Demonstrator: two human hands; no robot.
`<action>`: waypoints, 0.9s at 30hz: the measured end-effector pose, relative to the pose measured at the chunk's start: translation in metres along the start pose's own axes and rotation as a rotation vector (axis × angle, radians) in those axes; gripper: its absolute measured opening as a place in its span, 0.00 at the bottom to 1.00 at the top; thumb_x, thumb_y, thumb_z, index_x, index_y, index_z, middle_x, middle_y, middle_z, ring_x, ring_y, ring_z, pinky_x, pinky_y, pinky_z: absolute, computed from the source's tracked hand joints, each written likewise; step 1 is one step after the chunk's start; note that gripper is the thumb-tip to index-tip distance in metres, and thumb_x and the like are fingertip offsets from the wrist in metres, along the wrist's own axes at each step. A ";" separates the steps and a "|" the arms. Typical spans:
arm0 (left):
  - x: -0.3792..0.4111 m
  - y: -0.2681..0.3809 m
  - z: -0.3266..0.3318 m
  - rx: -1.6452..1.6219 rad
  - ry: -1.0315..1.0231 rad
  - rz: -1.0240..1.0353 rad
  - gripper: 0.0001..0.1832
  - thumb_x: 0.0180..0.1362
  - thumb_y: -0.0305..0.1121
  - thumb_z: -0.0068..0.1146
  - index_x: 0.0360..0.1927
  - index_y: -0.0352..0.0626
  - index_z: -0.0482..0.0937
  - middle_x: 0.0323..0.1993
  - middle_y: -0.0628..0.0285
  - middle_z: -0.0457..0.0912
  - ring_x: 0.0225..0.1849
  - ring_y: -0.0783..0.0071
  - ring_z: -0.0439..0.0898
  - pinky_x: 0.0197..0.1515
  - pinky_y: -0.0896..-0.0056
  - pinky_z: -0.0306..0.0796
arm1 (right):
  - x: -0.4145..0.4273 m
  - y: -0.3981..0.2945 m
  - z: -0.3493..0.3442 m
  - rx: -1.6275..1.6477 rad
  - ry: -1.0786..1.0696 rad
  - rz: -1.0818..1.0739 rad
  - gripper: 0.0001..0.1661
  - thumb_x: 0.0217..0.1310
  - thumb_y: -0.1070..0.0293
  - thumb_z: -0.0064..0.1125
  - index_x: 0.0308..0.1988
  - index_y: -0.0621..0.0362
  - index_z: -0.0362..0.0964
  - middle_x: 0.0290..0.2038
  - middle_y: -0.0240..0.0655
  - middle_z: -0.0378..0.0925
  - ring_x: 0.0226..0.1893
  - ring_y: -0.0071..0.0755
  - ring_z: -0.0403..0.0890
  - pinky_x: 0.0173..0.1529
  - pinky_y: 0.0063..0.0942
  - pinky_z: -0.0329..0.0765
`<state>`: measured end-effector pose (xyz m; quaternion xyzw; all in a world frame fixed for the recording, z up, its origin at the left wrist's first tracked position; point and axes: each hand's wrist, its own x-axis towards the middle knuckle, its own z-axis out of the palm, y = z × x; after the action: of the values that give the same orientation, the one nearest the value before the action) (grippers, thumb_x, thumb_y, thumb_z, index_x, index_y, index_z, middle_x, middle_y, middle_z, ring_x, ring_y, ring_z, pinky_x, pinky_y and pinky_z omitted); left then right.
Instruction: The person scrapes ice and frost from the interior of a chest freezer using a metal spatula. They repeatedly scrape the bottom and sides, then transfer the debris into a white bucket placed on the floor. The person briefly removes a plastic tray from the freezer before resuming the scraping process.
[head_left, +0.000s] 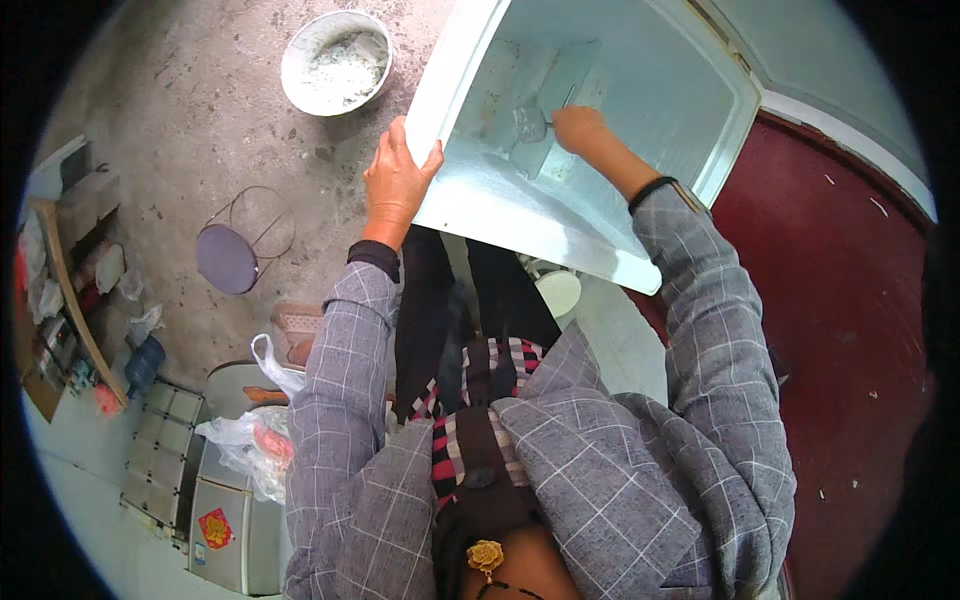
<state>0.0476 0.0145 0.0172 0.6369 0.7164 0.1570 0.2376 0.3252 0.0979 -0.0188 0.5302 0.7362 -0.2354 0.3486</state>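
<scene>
A chest freezer (637, 97) with a white rim stands before me, its inside walls frosty and stained. My left hand (397, 171) rests on the rim's left edge, thumb over the top and fingers spread. Inside the freezer, my right hand (578, 130) is closed around the thin handle of a tool whose metal shaft shows above and beside the fist. A rounded, translucent piece (529, 123) lies just left of that fist; whether it belongs to the tool or is ice I cannot tell.
A white bucket (294, 79) holding whitish, icy-looking matter stands on the concrete floor at upper left. Below it is a round purple-topped stool (227, 259). Plastic bags (251, 448) and a small refrigerator (221, 525) are at lower left. A dark red surface (847, 337) lies at right.
</scene>
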 end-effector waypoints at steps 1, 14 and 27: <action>0.000 0.000 0.000 -0.010 -0.002 -0.008 0.29 0.53 0.48 0.58 0.54 0.43 0.63 0.39 0.50 0.76 0.37 0.49 0.79 0.36 0.54 0.75 | 0.010 -0.004 0.006 -0.011 -0.010 -0.056 0.13 0.56 0.68 0.49 0.37 0.59 0.79 0.37 0.43 0.81 0.40 0.48 0.81 0.41 0.40 0.79; 0.002 0.000 0.002 -0.020 -0.009 -0.006 0.30 0.53 0.46 0.58 0.55 0.41 0.63 0.42 0.49 0.76 0.38 0.49 0.79 0.36 0.56 0.75 | 0.087 -0.035 0.139 0.091 0.026 -0.069 0.13 0.55 0.68 0.51 0.38 0.55 0.80 0.40 0.42 0.81 0.41 0.47 0.82 0.40 0.39 0.79; 0.006 0.000 0.008 0.020 -0.046 -0.020 0.32 0.52 0.45 0.60 0.55 0.40 0.63 0.44 0.50 0.76 0.39 0.52 0.79 0.36 0.59 0.76 | 0.119 -0.023 0.146 0.134 -0.126 -0.109 0.14 0.53 0.73 0.51 0.41 0.58 0.77 0.42 0.44 0.79 0.45 0.45 0.80 0.45 0.38 0.78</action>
<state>0.0511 0.0193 0.0099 0.6357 0.7185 0.1327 0.2491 0.3183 0.0591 -0.2038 0.4957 0.7230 -0.3358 0.3446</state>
